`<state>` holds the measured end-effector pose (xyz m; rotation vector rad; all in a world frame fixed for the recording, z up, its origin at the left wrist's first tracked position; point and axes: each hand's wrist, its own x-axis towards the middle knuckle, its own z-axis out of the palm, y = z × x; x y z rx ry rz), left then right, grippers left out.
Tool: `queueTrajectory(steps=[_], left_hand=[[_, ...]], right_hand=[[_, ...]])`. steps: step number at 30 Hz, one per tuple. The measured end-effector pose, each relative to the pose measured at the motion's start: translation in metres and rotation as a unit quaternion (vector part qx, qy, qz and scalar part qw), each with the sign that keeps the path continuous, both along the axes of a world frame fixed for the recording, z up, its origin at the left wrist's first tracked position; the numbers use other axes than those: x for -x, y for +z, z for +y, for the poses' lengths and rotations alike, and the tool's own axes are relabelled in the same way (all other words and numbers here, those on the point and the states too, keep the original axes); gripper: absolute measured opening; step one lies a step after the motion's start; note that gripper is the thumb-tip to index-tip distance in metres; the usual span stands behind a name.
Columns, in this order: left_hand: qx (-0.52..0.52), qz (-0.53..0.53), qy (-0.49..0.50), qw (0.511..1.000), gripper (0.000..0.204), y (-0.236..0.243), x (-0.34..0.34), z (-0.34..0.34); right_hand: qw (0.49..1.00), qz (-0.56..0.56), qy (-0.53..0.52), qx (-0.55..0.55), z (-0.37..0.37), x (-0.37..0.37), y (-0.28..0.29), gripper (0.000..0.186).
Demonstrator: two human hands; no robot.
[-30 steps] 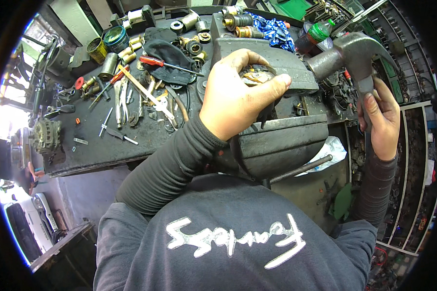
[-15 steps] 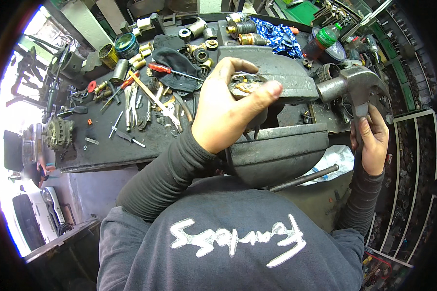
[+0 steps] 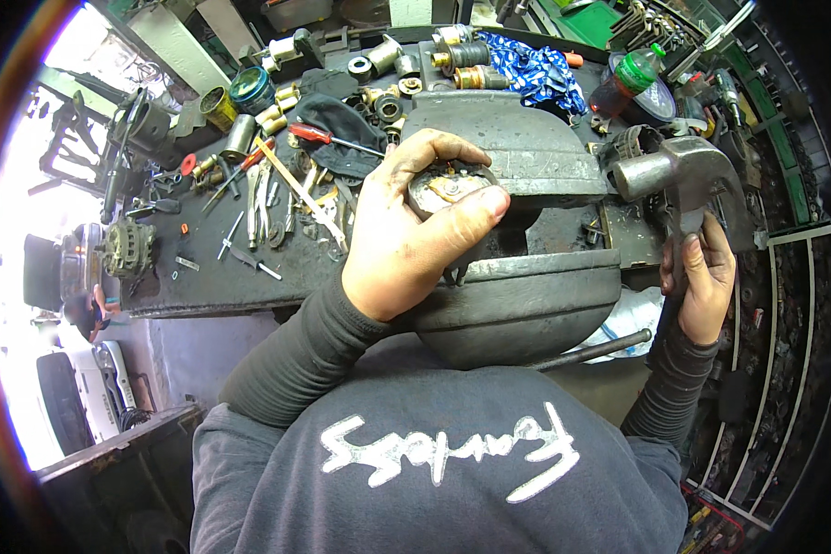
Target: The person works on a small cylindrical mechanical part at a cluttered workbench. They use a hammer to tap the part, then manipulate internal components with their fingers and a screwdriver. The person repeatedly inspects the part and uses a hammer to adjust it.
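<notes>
My left hand [image 3: 399, 242] curls round a round, dirty metal part [image 3: 445, 190], with thumb and fingers on its rim. A worn, coppery patch shows on the part's upper face; its lower side is hidden by the hand. The part is above the gap of a large bench vise [image 3: 517, 300], near the left end of its jaws. To the right of the vise, my right hand [image 3: 707, 288] grips the handle of a claw hammer [image 3: 681, 175], its head up and its striking face turned toward the vise.
On the dark bench [image 3: 208, 284] to the left lie a red screwdriver [image 3: 311, 133], pliers [image 3: 260, 205], a black cloth [image 3: 337, 129] and several metal bushings. A bottle [image 3: 630, 78] and blue patterned cloth [image 3: 531, 69] are behind the vise. The vise's bar handle [image 3: 600, 350] sticks out front right.
My left hand has shifted a little left and toward me with the round part. The hammer has dropped slightly, still in my right hand.
</notes>
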<state>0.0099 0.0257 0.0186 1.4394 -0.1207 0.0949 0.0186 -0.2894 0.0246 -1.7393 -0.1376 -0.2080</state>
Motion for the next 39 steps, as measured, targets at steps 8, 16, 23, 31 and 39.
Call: queueTrajectory(steps=[8, 16, 23, 31, 39], left_hand=[[-0.059, -0.055, 0.017, 0.997, 0.051, 0.002, 0.01, -0.004], [-0.03, -0.073, 0.0, 0.997, 0.048, -0.004, 0.005, 0.004], [-0.055, -0.07, -0.072, 0.993, 0.052, -0.007, 0.001, 0.005], [-0.001, -0.03, -0.113, 0.993, 0.05, -0.006, 0.001, 0.004], [-0.016, -0.015, -0.121, 0.992, 0.049, -0.011, -0.001, 0.006]], right_hand=[[0.999, -0.001, 0.028, -0.019, -0.003, -0.001, -0.01, 0.047], [0.999, -0.006, -0.006, -0.041, 0.002, 0.008, -0.021, 0.045], [0.999, 0.004, 0.004, -0.048, 0.004, 0.019, -0.017, 0.044], [0.998, -0.048, 0.029, -0.007, 0.013, 0.026, 0.005, 0.041], [0.991, -0.056, 0.103, 0.07, 0.05, 0.023, 0.051, 0.039]])
